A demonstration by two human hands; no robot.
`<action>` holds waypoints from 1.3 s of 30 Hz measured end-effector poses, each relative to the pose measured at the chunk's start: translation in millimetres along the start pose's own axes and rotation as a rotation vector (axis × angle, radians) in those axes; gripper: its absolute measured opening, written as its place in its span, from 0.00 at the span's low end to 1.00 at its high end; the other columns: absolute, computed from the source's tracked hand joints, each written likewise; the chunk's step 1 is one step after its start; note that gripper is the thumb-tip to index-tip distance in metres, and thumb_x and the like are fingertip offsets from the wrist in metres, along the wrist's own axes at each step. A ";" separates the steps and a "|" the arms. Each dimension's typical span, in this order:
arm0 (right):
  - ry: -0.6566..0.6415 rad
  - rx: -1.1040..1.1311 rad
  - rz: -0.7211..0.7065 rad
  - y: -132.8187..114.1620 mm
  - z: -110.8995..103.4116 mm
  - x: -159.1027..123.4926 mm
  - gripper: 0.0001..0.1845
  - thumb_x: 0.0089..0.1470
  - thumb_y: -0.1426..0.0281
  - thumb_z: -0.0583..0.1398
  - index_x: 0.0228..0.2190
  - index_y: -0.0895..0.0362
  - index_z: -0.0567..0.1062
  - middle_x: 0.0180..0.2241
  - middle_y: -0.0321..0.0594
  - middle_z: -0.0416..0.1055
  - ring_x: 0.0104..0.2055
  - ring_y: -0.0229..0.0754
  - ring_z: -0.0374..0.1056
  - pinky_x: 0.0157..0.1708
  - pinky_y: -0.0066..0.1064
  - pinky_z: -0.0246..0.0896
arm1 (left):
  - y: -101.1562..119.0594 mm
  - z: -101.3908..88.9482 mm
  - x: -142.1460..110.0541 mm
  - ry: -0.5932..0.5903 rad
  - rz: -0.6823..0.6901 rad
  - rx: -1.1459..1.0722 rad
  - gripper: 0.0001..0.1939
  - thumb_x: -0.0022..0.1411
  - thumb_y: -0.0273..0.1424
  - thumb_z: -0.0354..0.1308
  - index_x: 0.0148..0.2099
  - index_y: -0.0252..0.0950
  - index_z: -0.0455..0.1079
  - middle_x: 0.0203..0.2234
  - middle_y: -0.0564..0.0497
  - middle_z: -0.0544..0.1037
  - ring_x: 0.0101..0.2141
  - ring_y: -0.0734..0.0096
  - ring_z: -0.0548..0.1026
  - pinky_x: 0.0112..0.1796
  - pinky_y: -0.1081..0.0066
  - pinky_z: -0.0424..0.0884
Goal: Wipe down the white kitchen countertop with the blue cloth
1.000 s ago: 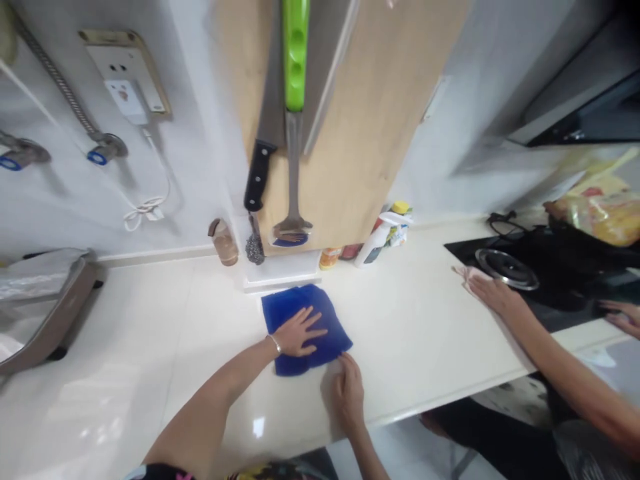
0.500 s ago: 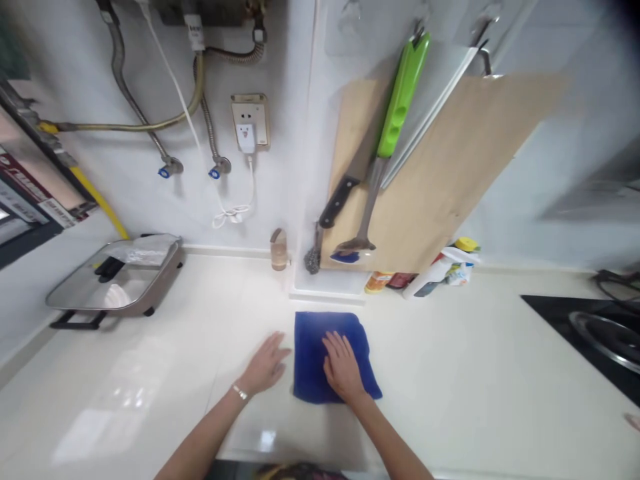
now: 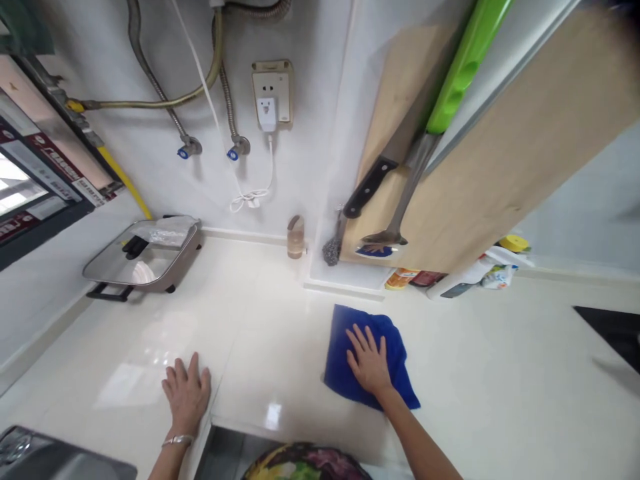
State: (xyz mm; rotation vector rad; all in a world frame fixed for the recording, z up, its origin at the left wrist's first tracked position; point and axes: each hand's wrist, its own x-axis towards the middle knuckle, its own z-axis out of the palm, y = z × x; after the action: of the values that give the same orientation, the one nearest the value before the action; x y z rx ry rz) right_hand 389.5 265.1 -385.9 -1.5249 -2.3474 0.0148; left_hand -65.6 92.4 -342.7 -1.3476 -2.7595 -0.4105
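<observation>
My right hand [image 3: 369, 360] lies flat with fingers spread on a blue cloth [image 3: 341, 363], pressing it against the white countertop [image 3: 270, 333]. The cloth is spread out, with small wrinkles along its right side. Well to the left, my left hand [image 3: 187, 393] rests on the bare counter near its front edge, fingers apart and holding nothing. A bracelet [image 3: 178, 440] circles the left wrist.
An electric pan [image 3: 165, 277] with a glass lid stands at the back left. A small bottle [image 3: 295, 237] sits by the wall. A cutting board [image 3: 480, 173], knife [image 3: 370, 188] and green-handled ladle [image 3: 457, 80] hang above. A black cooktop [image 3: 613, 333] lies at right.
My left hand has moved left, away from the cloth, and now rests on the counter. The right hand stays on the cloth, which looks more wrinkled and skewed. The view has shifted.
</observation>
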 end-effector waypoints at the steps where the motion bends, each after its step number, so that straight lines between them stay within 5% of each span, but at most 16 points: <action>1: 0.007 -0.009 0.014 10.3 -2.0 -4.4 0.29 0.65 0.62 0.49 0.66 0.47 0.58 0.68 0.41 0.56 0.72 0.58 0.44 0.66 0.71 0.36 | 1.7 0.6 -1.8 -0.014 -0.032 0.002 0.32 0.72 0.43 0.36 0.68 0.31 0.59 0.68 0.26 0.53 0.69 0.34 0.44 0.62 0.35 0.50; 6: 0.009 -0.038 0.031 38.0 -5.5 -13.7 0.30 0.64 0.63 0.48 0.66 0.49 0.58 0.68 0.43 0.56 0.72 0.59 0.43 0.65 0.73 0.37 | 15.4 4.8 -3.3 0.018 -0.103 0.053 0.33 0.71 0.45 0.38 0.69 0.31 0.58 0.68 0.26 0.52 0.69 0.32 0.42 0.61 0.35 0.49; 13: -0.067 -0.031 -0.051 16.8 1.2 20.9 0.32 0.62 0.66 0.48 0.67 0.51 0.56 0.70 0.42 0.50 0.73 0.60 0.38 0.66 0.72 0.31 | 28.3 0.2 -4.8 0.069 -0.081 0.090 0.33 0.70 0.43 0.41 0.69 0.29 0.58 0.69 0.28 0.50 0.69 0.33 0.41 0.62 0.35 0.48; 31: -0.345 0.050 -0.258 -192.8 48.5 163.7 0.36 0.63 0.59 0.48 0.69 0.57 0.51 0.73 0.50 0.39 0.73 0.69 0.30 0.65 0.73 0.22 | 22.6 10.4 -2.4 0.042 -0.108 0.122 0.32 0.70 0.42 0.44 0.69 0.30 0.60 0.69 0.28 0.51 0.70 0.35 0.43 0.63 0.38 0.47; 39: -0.361 0.227 -0.495 -248.2 63.6 202.2 0.35 0.63 0.61 0.50 0.68 0.56 0.54 0.73 0.46 0.41 0.74 0.63 0.29 0.67 0.67 0.19 | 19.4 10.3 -0.5 -0.029 -0.154 0.137 0.32 0.69 0.43 0.47 0.69 0.34 0.58 0.70 0.33 0.51 0.70 0.39 0.43 0.65 0.40 0.46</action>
State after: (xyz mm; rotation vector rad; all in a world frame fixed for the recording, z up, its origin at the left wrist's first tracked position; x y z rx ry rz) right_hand 77.5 350.7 -342.5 -0.8622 -2.8269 0.4519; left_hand -49.4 106.0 -348.4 -1.1244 -2.8659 -0.2051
